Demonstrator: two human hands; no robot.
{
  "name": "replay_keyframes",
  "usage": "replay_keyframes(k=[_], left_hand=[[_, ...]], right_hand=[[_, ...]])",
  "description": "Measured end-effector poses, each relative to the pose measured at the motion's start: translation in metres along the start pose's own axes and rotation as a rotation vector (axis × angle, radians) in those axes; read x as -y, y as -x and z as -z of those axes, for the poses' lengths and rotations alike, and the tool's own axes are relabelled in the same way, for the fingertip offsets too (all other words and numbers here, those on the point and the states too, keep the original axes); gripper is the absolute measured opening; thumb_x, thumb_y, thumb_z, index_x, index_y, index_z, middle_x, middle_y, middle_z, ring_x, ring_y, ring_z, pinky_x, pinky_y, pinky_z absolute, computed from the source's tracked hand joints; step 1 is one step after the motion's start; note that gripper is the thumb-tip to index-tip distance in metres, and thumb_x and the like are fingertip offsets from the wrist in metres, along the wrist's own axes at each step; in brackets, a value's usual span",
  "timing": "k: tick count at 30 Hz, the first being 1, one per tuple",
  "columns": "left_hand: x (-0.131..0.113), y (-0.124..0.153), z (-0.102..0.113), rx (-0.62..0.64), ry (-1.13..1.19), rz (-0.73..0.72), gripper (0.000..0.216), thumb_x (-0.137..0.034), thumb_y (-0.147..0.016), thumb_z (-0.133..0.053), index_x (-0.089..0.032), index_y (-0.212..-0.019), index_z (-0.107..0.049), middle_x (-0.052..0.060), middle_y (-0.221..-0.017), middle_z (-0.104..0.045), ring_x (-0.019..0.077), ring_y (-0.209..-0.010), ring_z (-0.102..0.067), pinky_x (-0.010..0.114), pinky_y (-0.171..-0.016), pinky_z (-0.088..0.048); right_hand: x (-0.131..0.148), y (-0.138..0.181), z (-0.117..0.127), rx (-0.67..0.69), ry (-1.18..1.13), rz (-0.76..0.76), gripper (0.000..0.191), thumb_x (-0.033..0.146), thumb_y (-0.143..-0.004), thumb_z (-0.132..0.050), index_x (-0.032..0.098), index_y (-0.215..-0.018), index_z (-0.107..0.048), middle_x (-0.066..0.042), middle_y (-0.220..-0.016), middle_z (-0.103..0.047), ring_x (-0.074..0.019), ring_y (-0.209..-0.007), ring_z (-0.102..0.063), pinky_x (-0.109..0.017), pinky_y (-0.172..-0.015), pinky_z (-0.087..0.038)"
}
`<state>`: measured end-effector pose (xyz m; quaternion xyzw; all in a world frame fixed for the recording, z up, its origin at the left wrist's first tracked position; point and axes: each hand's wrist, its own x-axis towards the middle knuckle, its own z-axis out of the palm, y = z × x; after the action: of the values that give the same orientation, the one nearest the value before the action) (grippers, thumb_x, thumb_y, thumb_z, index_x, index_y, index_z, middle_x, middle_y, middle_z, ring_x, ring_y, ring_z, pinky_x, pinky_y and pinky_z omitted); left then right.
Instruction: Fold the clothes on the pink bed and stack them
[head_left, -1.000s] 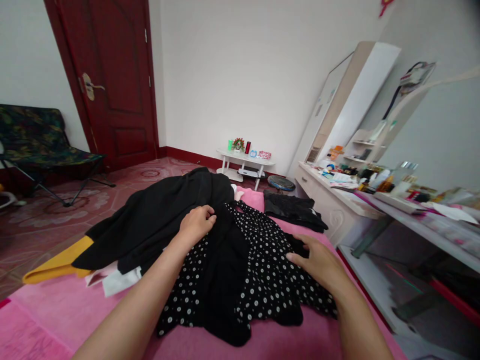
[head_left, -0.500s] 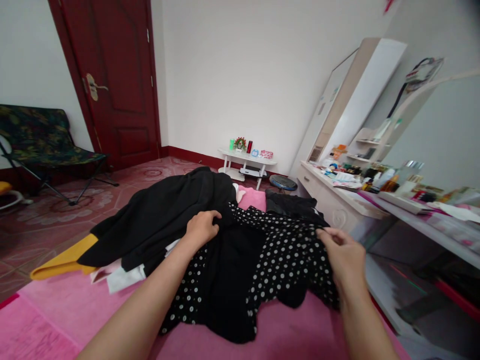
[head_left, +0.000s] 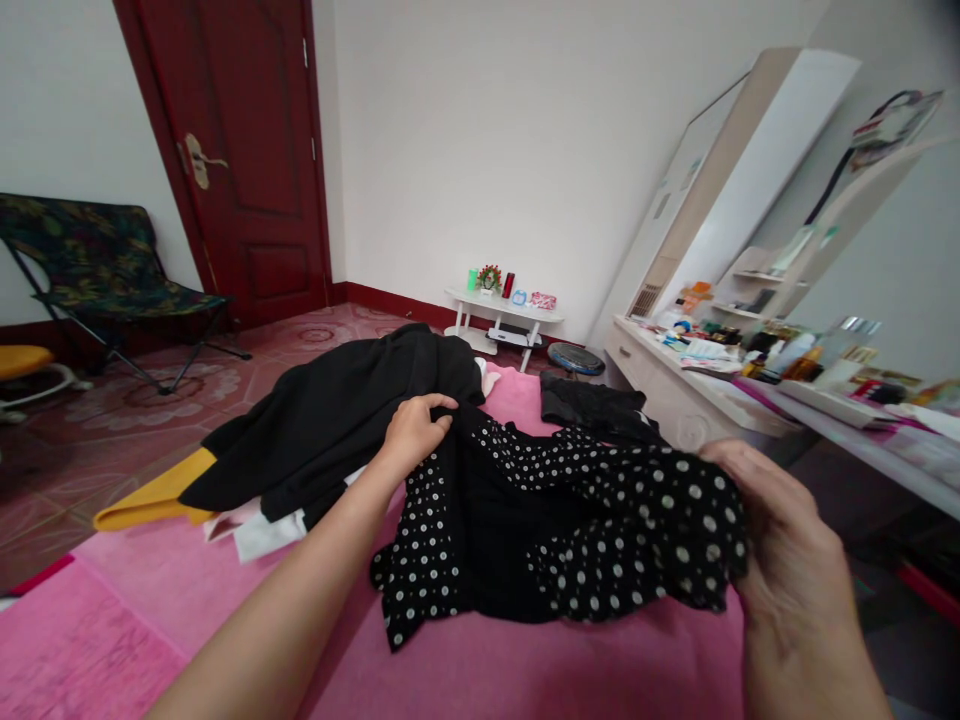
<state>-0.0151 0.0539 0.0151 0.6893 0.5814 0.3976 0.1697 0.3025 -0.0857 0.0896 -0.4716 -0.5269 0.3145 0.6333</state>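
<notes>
A black top (head_left: 495, 540) with white polka dots is stretched between my hands above a pink bed cover (head_left: 420, 680). My left hand (head_left: 417, 432) pinches its upper left edge, thumb and forefinger closed on the cloth. On the right, my right hand (head_left: 780, 520) is closed on the other side of the top, lifting that part toward me; its fingertips are partly hidden. Left of the top lies a heap of black clothing (head_left: 337, 400), with a yellow piece of cloth (head_left: 157, 490) and a white one (head_left: 270, 535) sticking out beneath it.
Dark folded clothes (head_left: 589, 402) lie past the top on the bed. At the right stands a dressing table (head_left: 660, 385) crowded with bottles and small items. A low white table (head_left: 502, 303) is by the far wall, and a camping chair (head_left: 97, 260) stands left.
My right hand has moved right and nearer, pulling the polka-dot top's right side out and up. My left hand still grips its edge. The view has shifted slightly.
</notes>
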Motion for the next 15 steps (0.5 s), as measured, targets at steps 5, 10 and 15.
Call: replay_keyframes(k=[5,10,15], left_hand=[[-0.043,0.018,0.007,0.186,0.369,-0.339,0.023,-0.015,-0.076,-0.058,-0.021,-0.094,-0.071,0.001,-0.1,-0.071,0.0187,-0.097,-0.064,0.03,-0.096,-0.043],[-0.09,0.051,0.013,0.524,0.568,-0.561,0.025,-0.01,-0.08,-0.055,-0.022,-0.094,-0.072,-0.001,-0.096,-0.071,0.0142,-0.092,-0.065,0.023,-0.089,-0.046],[-0.094,0.053,0.009,0.396,0.505,-0.539,0.022,-0.011,-0.079,-0.056,-0.021,-0.091,-0.072,0.001,-0.093,-0.071,0.0142,-0.088,-0.064,0.024,-0.086,-0.047]], right_hand=[[0.006,0.01,-0.032,0.447,0.503,0.027,0.048,0.05,-0.073,-0.062,0.021,-0.111,-0.062,-0.007,-0.093,-0.067,-0.0211,-0.081,-0.062,-0.032,-0.066,-0.05],[-0.051,0.014,-0.081,0.504,0.722,0.257,0.089,0.032,-0.054,-0.079,0.026,-0.135,-0.044,-0.007,-0.137,-0.047,-0.0282,-0.125,-0.043,-0.044,-0.102,-0.036],[-0.09,0.003,-0.083,0.289,0.605,0.026,0.022,0.031,-0.07,-0.063,0.018,-0.087,-0.069,-0.006,-0.087,-0.071,-0.0272,-0.086,-0.065,-0.041,-0.081,-0.049]])
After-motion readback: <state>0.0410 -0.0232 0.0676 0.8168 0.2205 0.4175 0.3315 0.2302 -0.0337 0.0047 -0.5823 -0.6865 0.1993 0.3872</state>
